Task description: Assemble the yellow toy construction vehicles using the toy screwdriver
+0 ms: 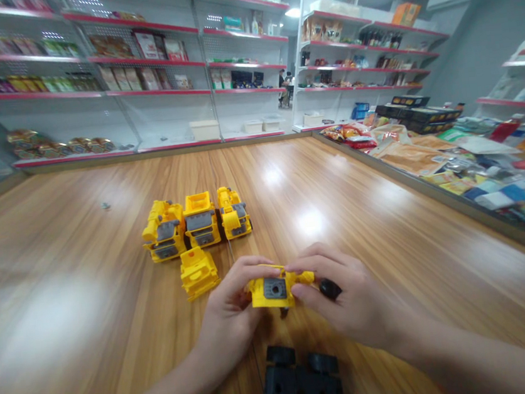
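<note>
My left hand [234, 301] is closed around the left side of a yellow toy truck body part [259, 295] with a grey plate on its face. At its right end, the fingers of my right hand [348, 285] pinch the same part. A black rounded thing [330, 288], like the end of a handle, shows by my right fingers; whether I hold it cannot be made out. Below my hands, a black wheeled toy chassis [301, 388] lies on the table, cut off by the lower edge. A loose yellow toy body [198, 272] rests left of my left hand.
Three yellow and grey toy construction trucks [201, 220] stand side by side on the wooden table [84, 255]. A tiny object [105, 205] lies farther left. Packaged goods [408, 142] crowd the surface beyond the right edge. Stocked shelves [147, 64] line the back.
</note>
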`<state>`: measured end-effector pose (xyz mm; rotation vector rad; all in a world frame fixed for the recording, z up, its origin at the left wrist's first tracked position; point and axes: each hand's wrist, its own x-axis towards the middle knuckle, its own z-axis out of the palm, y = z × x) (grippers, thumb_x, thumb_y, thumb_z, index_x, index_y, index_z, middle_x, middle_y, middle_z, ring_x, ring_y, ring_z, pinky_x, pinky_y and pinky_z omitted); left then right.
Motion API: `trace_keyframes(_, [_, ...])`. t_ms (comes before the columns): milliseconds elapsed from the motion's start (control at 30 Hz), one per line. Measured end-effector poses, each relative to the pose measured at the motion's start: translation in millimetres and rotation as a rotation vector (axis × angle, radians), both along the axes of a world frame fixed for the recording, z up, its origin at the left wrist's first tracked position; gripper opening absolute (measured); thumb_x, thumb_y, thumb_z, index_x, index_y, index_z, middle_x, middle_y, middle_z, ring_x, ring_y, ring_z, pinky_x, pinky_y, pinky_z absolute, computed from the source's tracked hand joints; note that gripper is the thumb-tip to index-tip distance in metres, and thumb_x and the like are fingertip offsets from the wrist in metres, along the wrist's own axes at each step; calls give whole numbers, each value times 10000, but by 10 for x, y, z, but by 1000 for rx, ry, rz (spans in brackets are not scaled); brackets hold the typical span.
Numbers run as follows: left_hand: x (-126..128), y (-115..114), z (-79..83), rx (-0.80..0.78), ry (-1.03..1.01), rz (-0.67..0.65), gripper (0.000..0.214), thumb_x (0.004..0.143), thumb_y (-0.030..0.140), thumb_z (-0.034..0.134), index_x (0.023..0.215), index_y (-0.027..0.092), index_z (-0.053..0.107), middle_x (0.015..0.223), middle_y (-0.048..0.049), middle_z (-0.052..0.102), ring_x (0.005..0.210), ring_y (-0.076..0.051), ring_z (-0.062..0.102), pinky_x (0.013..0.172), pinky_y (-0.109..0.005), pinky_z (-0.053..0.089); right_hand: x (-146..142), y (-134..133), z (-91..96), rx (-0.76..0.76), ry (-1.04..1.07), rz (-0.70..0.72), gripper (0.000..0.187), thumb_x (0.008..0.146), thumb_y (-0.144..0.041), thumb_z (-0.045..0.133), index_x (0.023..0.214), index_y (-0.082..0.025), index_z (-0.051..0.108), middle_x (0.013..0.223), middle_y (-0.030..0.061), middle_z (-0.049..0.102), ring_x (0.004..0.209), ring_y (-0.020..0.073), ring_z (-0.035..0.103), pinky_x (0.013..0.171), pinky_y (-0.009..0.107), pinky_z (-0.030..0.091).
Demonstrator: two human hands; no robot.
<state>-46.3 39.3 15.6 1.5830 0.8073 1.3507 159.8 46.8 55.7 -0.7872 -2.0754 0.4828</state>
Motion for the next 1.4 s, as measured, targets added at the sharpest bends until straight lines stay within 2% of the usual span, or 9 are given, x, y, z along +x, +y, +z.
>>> trace_keyframes(100, [2,34,-18,-12,-39,83,175,828,130,664,976,221,687,1081,-55,638,1055,-187,613,876,-261,529,2,-4,10,-40,-40,-66,133,886,-147,587,962,-154,696,827,54,671,735,142,636,669,266,506])
trace_keyframes(333, [17,93,-118,-348,-280,171,245,833,282,708,1043,236,591,1059,-27,665,841,-176,687,691,-331,622,-25,-39,-172,-95,-300,7,122,892,-162,593,904,-182,713,828,40,708,764,149,653,720,262,487])
trace_keyframes(500, [30,81,-85,-299,-199,148,222,799,255,745,981,214,625,1016,-15,704,828,-146,692,748,-289,616,-28,-33,-271,-110,-521,23,111,902,-238,619,950,-206,714,882,48,710,830,175,664,759,280,493])
trace_keyframes(633, [25,80,-82,-198,-110,152,183,809,187,723,971,221,645,1088,-21,699,993,-148,670,847,-234,564,-32,-18,-237,-94,-584,47,130,923,-228,586,964,-206,707,907,50,709,856,175,665,767,277,494])
trace_keyframes(800, [17,74,-107,-119,-25,161,145,832,159,678,963,218,662,1085,-27,659,1039,-152,640,910,-241,512,-20,-9,-181,-66,-636,69,134,923,-222,568,891,-190,694,884,42,702,800,176,654,696,279,481])
trace_keyframes(933, [17,78,-115,-127,-2,151,168,830,123,655,970,215,655,1091,-38,642,1049,-166,634,915,-265,502,-23,-39,-152,-53,-567,171,86,876,-191,603,869,-177,688,789,19,688,685,143,631,624,249,457])
trace_keyframes(1033, [19,76,-118,-103,4,136,208,824,81,633,974,223,654,1081,-35,626,1042,-163,630,900,-263,509,-40,-72,-112,-20,-381,232,60,855,-177,622,862,-149,675,725,11,667,628,117,609,600,230,444])
trace_keyframes(1200, [26,30,-123,35,76,71,301,817,16,606,985,257,669,1102,-39,586,1101,-173,592,877,-258,521,-42,-90,-7,66,-114,126,67,870,-143,623,909,-122,673,718,21,663,631,104,598,623,222,446])
trace_keyframes(1400, [32,-20,-108,154,219,26,274,837,39,608,1007,243,672,1097,-62,571,1010,-181,626,832,-283,529,-39,-77,14,27,-89,96,53,864,-150,640,899,-128,673,701,13,646,625,105,586,621,225,444])
